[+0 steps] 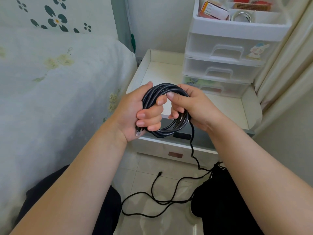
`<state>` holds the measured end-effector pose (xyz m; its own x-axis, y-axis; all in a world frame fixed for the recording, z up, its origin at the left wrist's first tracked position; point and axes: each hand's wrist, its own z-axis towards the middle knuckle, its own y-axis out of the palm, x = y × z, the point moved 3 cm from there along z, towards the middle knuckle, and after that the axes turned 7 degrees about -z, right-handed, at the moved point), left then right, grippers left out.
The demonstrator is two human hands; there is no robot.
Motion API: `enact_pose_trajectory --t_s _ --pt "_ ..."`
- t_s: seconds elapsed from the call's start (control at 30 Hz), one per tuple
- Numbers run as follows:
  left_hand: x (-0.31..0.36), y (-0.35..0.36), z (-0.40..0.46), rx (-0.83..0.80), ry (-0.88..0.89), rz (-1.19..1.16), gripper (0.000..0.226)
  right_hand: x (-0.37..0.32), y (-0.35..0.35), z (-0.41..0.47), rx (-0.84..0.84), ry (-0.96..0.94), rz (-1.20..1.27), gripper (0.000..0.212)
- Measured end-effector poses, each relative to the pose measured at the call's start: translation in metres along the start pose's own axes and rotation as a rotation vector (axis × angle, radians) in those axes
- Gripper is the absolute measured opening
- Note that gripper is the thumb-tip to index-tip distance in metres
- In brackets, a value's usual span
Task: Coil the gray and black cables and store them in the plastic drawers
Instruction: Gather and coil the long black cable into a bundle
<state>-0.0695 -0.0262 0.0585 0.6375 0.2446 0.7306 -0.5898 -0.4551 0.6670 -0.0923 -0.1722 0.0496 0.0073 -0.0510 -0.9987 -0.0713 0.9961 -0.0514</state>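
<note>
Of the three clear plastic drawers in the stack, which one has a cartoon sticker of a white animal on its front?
The top drawer, just under the open tray; the white animal sticker sits right of its handle.

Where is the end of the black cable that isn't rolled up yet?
In the head view, the loose end lies on the tiled floor, low in the middle, in front of the white bedside table and below the coil.

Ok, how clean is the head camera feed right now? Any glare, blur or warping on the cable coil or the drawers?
Head view: soft even daylight, no hard shadows; the dark gray coiled cable and both hands, left hand and right hand, are sharp. Wide-angle warping bends the white translucent plastic drawer unit and the frame edges. Glare shows on the glossy pale floor tiles, and the black loose cable is slightly soft.
</note>
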Motion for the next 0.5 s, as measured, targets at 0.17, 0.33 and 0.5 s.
enact_pose_trajectory --t_s 0.17,0.33,0.5 --pt "-0.001 0.002 -0.001 0.050 0.017 -0.020 0.055 0.001 -0.002 -0.009 0.101 0.052 -0.073 0.044" --pt "0.000 -0.002 -0.004 0.155 0.014 -0.118 0.054 0.000 -0.002 -0.016 0.146 0.150 -0.282 0.069" --pt "0.017 -0.018 -0.009 0.291 0.208 -0.283 0.047 0.019 -0.010 -0.011 0.237 0.230 -0.733 0.054"
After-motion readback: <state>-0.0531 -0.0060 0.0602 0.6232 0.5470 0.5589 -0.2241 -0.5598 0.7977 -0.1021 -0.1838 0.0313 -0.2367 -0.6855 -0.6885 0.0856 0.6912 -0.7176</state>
